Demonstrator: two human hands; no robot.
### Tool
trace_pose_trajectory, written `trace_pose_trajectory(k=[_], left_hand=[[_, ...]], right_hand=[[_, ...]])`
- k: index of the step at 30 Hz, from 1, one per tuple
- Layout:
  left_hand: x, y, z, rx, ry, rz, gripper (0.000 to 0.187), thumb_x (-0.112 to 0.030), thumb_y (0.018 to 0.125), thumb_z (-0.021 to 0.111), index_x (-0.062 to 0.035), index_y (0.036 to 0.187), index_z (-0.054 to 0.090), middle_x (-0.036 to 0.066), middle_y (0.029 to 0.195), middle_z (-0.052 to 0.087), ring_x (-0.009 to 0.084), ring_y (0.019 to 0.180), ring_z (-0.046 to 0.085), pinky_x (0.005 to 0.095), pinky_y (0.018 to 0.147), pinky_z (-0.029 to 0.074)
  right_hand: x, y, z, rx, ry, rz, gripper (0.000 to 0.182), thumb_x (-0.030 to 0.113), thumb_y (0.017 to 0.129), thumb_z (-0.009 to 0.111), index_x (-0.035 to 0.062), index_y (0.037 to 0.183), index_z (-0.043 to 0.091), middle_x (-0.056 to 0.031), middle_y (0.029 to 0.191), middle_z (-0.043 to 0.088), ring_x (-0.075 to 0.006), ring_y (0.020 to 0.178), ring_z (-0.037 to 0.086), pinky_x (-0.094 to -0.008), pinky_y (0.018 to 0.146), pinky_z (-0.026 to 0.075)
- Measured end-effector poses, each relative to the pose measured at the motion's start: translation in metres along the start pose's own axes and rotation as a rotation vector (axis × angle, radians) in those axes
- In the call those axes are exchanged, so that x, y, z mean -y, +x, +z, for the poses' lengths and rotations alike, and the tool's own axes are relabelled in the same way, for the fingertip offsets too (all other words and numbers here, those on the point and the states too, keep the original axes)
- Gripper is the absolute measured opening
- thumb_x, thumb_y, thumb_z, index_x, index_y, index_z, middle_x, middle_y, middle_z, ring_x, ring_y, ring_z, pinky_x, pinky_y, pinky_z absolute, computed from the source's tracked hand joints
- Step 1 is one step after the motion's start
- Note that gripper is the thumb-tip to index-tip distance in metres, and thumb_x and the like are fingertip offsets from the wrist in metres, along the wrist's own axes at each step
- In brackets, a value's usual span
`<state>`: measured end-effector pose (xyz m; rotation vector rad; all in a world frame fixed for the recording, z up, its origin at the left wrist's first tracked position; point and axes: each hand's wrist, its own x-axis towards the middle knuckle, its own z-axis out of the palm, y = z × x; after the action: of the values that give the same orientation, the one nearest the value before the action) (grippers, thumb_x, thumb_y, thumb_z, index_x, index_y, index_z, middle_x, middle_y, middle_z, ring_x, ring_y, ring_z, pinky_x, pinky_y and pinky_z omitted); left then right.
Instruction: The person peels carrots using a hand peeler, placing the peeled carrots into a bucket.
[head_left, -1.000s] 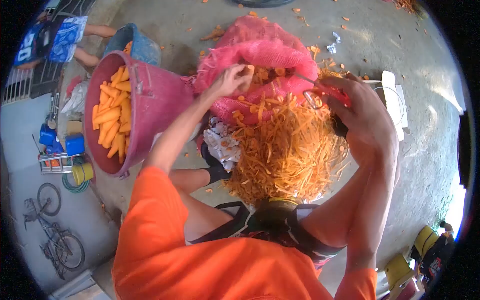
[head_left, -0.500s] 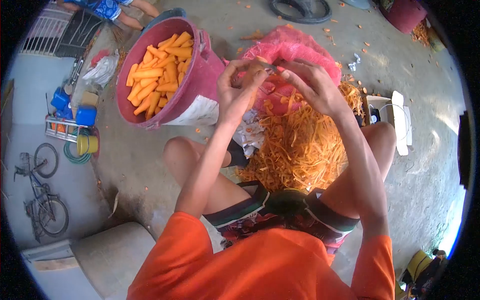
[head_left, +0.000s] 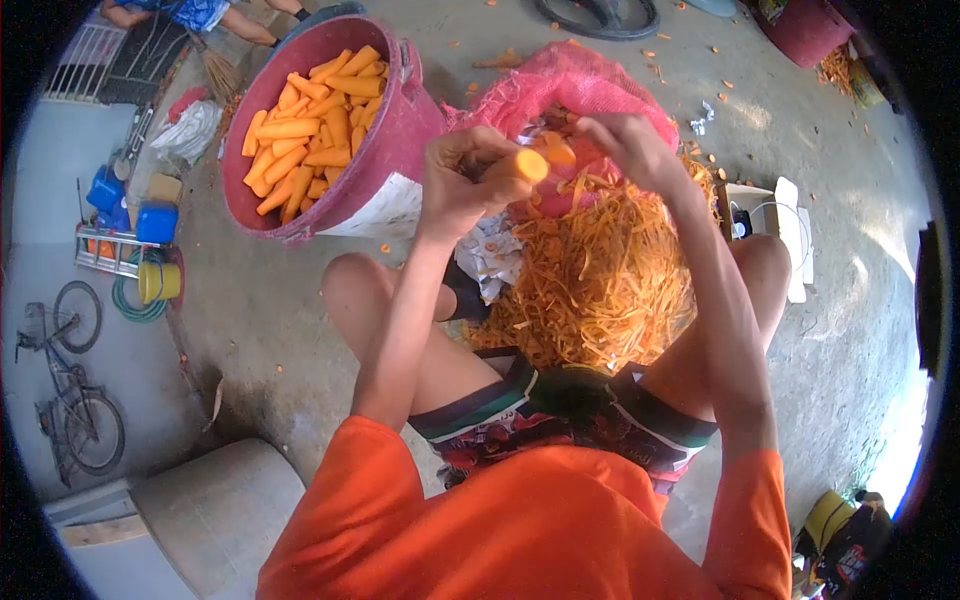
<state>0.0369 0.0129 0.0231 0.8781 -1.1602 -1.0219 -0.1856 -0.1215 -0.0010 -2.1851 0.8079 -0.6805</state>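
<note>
A carrot (head_left: 530, 167) with a flat, cut round end is held in my left hand (head_left: 468, 180), its end facing me. To the right, my right hand (head_left: 632, 150) is bent and blurred, apart from the carrot; what its fingers hold is hidden. A loose orange piece (head_left: 560, 152) shows between the hands. Below them lies a large heap of orange peelings (head_left: 590, 280). Behind the hands is a pink mesh sack (head_left: 600, 85). At the left, a tilted pink tub (head_left: 400, 120) holds several peeled carrots (head_left: 310, 140).
White crumpled paper (head_left: 490, 258) lies beside the heap. An open white box (head_left: 793, 240) stands right of my knee. Farther off are a black ring (head_left: 600, 35), a red tub (head_left: 805, 30) and a person's leg (head_left: 245, 25). A bicycle (head_left: 75, 385) is at the far left.
My hands have moved apart. The carrot's cut end now faces me, and an orange piece shows between the hands. The view has shifted slightly.
</note>
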Motion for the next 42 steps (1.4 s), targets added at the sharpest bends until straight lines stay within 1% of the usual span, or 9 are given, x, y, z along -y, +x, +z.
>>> trace_pose_trajectory(k=[10,15,24,29,33,35,36,37,42], left_hand=[[0.023,0.013,-0.006,-0.224,-0.540,-0.617,0.031,-0.033,0.102,0.056,-0.0091,0.121,0.060,0.006,0.099,0.067,0.0173,0.083,0.067,0.0318,0.067,0.058],[0.030,0.013,0.006,-0.170,-0.623,-0.626,0.029,-0.031,0.102,0.056,-0.0082,0.119,0.060,0.008,0.106,0.070,0.0202,0.092,0.070,0.0357,0.077,0.059],[0.033,0.010,-0.009,-0.068,-0.394,-0.602,0.030,-0.029,0.104,0.052,-0.0067,0.125,0.056,0.010,0.102,0.066,0.0175,0.086,0.067,0.0310,0.061,0.058],[0.036,0.015,0.001,-0.255,-0.343,-0.584,0.025,-0.029,0.104,0.052,-0.0093,0.119,0.057,0.006,0.101,0.066,0.0151,0.084,0.068,0.0280,0.059,0.057],[0.031,0.007,-0.017,-0.093,-0.319,-0.631,0.023,-0.028,0.103,0.053,-0.0094,0.115,0.060,0.006,0.101,0.067,0.0150,0.085,0.068,0.0300,0.062,0.057],[0.023,0.014,-0.020,0.028,-0.563,-0.674,0.022,-0.026,0.102,0.053,-0.0082,0.112,0.063,0.007,0.102,0.068,0.0156,0.088,0.068,0.0307,0.066,0.058],[0.028,0.018,0.001,-0.232,-0.500,-0.633,0.023,-0.024,0.101,0.054,-0.0061,0.111,0.066,0.007,0.103,0.069,0.0164,0.090,0.068,0.0280,0.071,0.057],[0.025,0.021,-0.002,-0.004,-0.667,-0.656,0.024,-0.023,0.100,0.056,-0.0054,0.114,0.065,0.006,0.103,0.069,0.0162,0.089,0.068,0.0261,0.074,0.055],[0.034,0.008,-0.005,-0.111,-0.371,-0.640,0.026,-0.027,0.100,0.059,-0.0059,0.114,0.063,0.005,0.098,0.068,0.0145,0.084,0.066,0.0268,0.068,0.056]], right_hand=[[0.055,-0.012,-0.017,0.005,0.468,-0.055,0.022,0.008,0.087,0.077,0.0002,0.104,0.067,-0.0022,0.087,0.069,-0.0098,0.088,0.065,-0.0269,0.082,0.053],[0.056,-0.007,0.012,0.060,0.279,-0.332,0.026,0.008,0.083,0.080,0.0040,0.105,0.067,-0.0039,0.088,0.068,-0.0111,0.087,0.064,-0.0287,0.082,0.052],[0.004,0.015,-0.028,-0.203,0.260,0.079,0.023,0.008,0.086,0.078,0.0025,0.105,0.067,-0.0034,0.091,0.074,-0.0095,0.087,0.066,-0.0285,0.080,0.055],[0.055,-0.001,0.001,0.155,0.178,-0.351,0.031,0.007,0.085,0.077,0.0033,0.113,0.066,-0.0064,0.099,0.072,-0.0123,0.094,0.065,-0.0322,0.085,0.054],[-0.001,0.016,-0.021,-0.093,0.385,0.012,0.034,0.009,0.083,0.079,0.0038,0.114,0.065,-0.0070,0.100,0.072,-0.0164,0.095,0.066,-0.0368,0.087,0.053],[0.018,0.007,-0.003,-0.082,0.314,-0.153,0.035,0.010,0.083,0.080,0.0039,0.114,0.065,-0.0072,0.101,0.072,-0.0165,0.096,0.066,-0.0373,0.088,0.053],[0.036,-0.001,0.010,-0.066,0.254,-0.306,0.035,0.011,0.083,0.080,0.0041,0.114,0.065,-0.0074,0.102,0.072,-0.0167,0.097,0.066,-0.0378,0.089,0.053],[0.068,-0.005,0.001,0.162,0.213,-0.307,0.035,0.011,0.083,0.080,0.0046,0.114,0.064,-0.0076,0.104,0.072,-0.0176,0.098,0.065,-0.0385,0.089,0.053],[-0.003,0.013,-0.010,-0.056,0.487,-0.056,0.033,0.005,0.084,0.077,0.0045,0.113,0.063,-0.0074,0.105,0.071,-0.0191,0.098,0.068,-0.0346,0.088,0.055]])
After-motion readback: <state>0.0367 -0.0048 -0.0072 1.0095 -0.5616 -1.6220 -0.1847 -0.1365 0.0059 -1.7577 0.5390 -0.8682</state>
